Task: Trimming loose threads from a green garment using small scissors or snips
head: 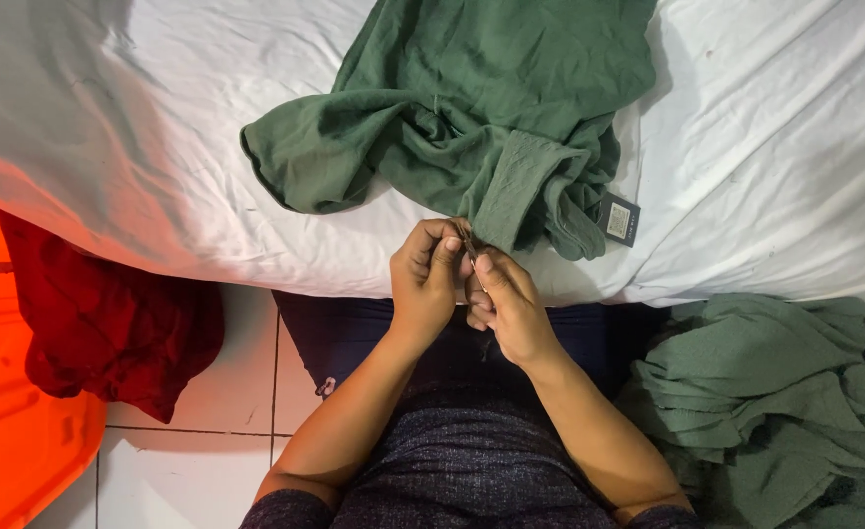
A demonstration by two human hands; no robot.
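Nearest the camera, two bare forearms rise from a dark speckled lap, and the left hand (424,279) and right hand (509,306) meet at the edge of the bed (138,147). Both pinch the hem of one dark green garment (471,98), which lies crumpled on the white sheet with a small dark tag (617,218) beside its folded cuff. One pile of lighter green cloth (775,392) sits at the right. One red cloth (109,323) hangs over one orange bin (11,441).
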